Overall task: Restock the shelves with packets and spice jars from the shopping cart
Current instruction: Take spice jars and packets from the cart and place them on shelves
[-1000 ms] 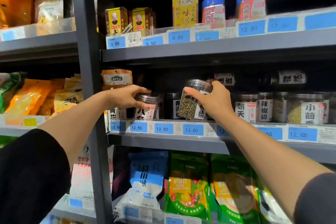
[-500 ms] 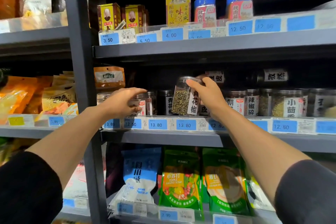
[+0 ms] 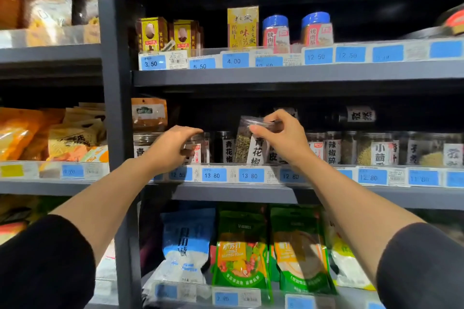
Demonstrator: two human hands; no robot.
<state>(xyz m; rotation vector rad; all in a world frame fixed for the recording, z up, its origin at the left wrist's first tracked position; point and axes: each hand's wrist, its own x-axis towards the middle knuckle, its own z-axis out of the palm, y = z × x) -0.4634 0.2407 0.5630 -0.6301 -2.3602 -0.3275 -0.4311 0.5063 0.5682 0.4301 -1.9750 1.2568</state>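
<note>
From the head camera, your left hand covers the front of a clear jar with a red label on the middle shelf — fingers curl over its lid, but whether they actually clasp it you cannot tell. Your right hand pinches the dark lid of a tilted clear plastic spice jar, greenish flakes inside, its base behind the blue price tags. Neighbouring jars' labels are partly hidden; the glossy packets below are blurred.
</note>
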